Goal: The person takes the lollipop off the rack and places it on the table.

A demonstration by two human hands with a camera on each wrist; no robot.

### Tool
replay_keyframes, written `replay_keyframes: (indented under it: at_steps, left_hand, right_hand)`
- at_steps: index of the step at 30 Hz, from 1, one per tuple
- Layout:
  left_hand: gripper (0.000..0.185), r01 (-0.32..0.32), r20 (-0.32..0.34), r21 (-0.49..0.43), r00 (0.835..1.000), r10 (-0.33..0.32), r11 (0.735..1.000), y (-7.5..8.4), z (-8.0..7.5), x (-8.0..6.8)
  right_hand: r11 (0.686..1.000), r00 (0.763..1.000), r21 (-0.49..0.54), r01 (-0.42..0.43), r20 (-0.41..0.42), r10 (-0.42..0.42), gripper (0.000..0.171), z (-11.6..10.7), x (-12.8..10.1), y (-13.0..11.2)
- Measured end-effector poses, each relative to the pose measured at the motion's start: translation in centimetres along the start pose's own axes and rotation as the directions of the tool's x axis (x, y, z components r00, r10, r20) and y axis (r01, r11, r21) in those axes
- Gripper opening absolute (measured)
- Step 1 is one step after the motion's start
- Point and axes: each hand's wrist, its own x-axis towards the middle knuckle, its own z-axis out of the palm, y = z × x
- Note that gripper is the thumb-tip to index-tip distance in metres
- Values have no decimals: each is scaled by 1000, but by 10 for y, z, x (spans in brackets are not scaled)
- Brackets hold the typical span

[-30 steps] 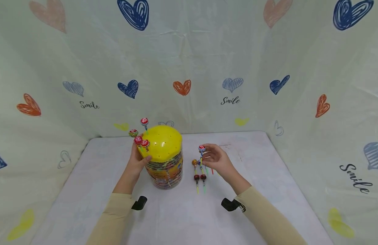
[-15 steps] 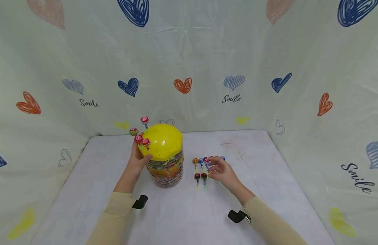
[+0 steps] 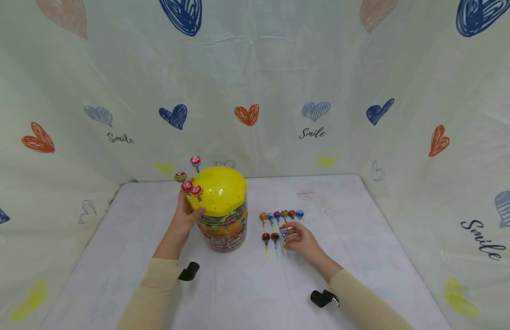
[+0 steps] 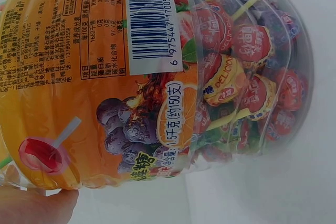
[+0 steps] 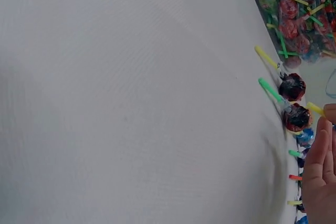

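Right hand [image 3: 302, 243] pinches one red-and-blue lollipop [image 3: 283, 231] between thumb and fingertips, candy end pointing away from me, yellow stick toward me. Left hand [image 3: 186, 215] grips the jar [image 3: 224, 233] from its left side, thumb at the edge of the yellow lid [image 3: 219, 188]; most of those fingers are hidden behind it.

Step in hand, my read: laying lollipops out in rows, this one as third in the front row. Back row [image 3: 263, 216] counts six; front row has two dark lollipops [image 3: 274, 236] down. Four lollipops stand in the lid near its left edge, a red one [image 3: 195, 161] the tallest in view, so I'd guess the lid is the source and those are left to do.

Next move calls for: stick flat on the table [image 3: 246, 293], parallel to its neighbours, then a clean let-go without nudging the dark one beside it. Left grip should stay firm so the jar doesn't shift.

Position: held lollipop is at my fingertips, on the left of the right hand, just right of the nearer dark one, just in front of the back row. Can't tell if its stick touches the table. Jar is further left, apart from both rows.
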Motion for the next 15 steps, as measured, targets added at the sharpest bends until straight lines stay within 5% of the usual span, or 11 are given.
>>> replay_keyframes:
  at_steps: [10,15]
  left_hand:
    - [76,7,12,6,1000,-7,1000,2,0,-1]
    - [76,28,3,7,1000,-28,1000,3,0,-1]
  right_hand:
    - [986,988,-89,-138,-79,131,61,0,0,6]
    - [979,989,-149,-138,-65,130,60,0,0,6]
